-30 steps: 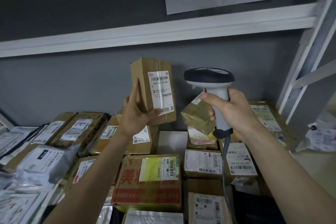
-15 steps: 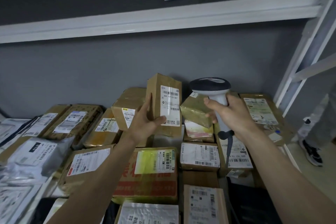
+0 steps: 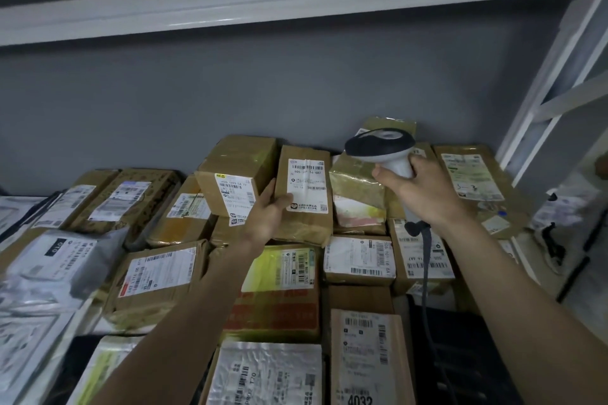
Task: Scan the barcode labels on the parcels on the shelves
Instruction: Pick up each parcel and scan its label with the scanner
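Lowered since a second ago, the small upright brown cardboard parcel [image 3: 304, 194] now sits down among the piled boxes instead of being held up against the grey wall [image 3: 230, 99], and the paper sheet high on that wall has nearly left the view. At far left, grey plastic mailer bags [image 3: 56, 260] lie as before beside flat brown label-topped cartons [image 3: 115, 197]. Next comes the left hand [image 3: 268, 212], its fingers [image 3: 268, 189] behind the parcel's left edge and the thumb pressed on the front beside the white barcode label [image 3: 307, 184], clamped on the box. Just right of it the right hand [image 3: 422, 189] has dropped too; its fingers curl tightly round the handle of the white and black barcode scanner [image 3: 381, 148], whose grey cable [image 3: 424, 260] hangs down over the lower parcels. White shelf uprights [image 3: 546, 85] stand at far right.
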